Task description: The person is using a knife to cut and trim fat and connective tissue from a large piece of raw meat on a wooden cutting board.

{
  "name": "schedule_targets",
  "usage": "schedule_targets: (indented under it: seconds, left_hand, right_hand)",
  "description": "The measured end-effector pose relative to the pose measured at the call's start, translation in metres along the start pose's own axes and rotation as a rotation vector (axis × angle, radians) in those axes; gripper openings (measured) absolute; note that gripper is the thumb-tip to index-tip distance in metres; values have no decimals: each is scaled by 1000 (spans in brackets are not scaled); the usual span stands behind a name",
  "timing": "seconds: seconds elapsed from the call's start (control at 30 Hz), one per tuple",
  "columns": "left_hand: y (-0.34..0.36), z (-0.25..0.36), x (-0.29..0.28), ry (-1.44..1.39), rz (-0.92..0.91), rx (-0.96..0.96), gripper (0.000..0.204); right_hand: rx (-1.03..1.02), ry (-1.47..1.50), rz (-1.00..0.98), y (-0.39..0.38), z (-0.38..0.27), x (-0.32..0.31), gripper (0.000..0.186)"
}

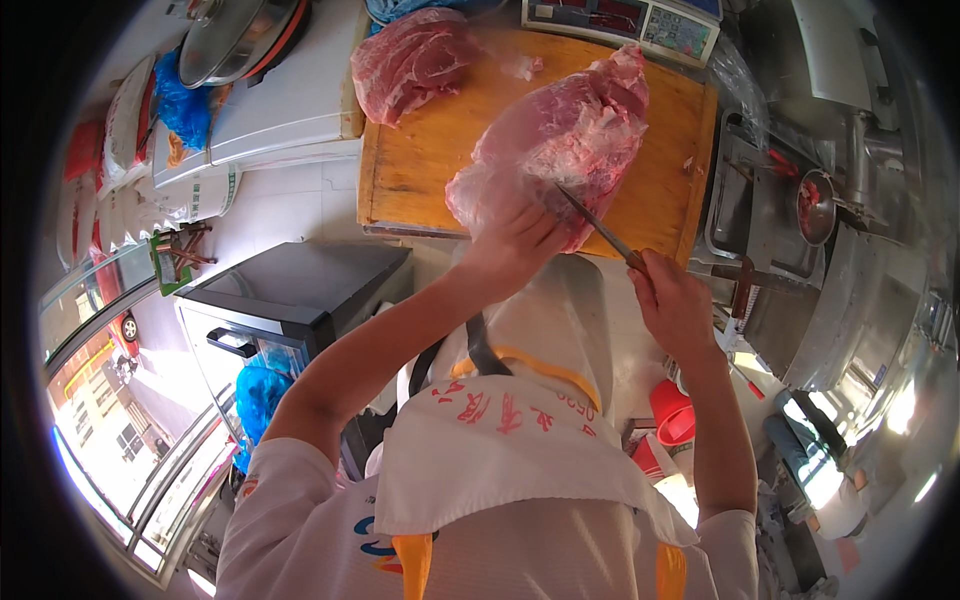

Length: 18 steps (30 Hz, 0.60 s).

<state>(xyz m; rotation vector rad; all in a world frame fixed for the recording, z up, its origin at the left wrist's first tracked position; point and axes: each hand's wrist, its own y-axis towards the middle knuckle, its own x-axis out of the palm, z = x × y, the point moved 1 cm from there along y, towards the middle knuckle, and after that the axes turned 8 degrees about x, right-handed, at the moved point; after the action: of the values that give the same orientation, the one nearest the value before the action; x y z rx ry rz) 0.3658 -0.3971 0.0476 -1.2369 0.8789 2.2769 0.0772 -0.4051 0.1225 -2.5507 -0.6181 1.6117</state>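
A large slab of raw pink meat (575, 125) with pale fat lies across a wooden cutting board (420, 185). My left hand (515, 245) grips its near edge, fingers bent over the fatty surface. In my right hand (675, 300) is a knife (600, 228), its handle wrapped by my fingers. The blade slants up and to the left, with its tip touching the meat just beyond my left fingers. Whether the tip has gone into the flesh, I cannot tell. A second chunk of raw meat (415, 65) rests at the board's far left corner.
Behind the board stands a digital scale (672, 30). Metal trays and a round metal bowl (816, 208) with red contents are at the right. To the left are a dark-topped cabinet (300, 285) and a white chest (285, 115). A red bucket (672, 412) sits low by my right arm.
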Motion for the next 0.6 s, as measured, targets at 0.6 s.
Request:
schedule_targets:
  seconds: [0.6]
  left_hand:
    - [-13, -8, 8, -48, 212, -37, 29]
  right_hand:
    - [6, 24, -67, -7, -11, -5, 17]
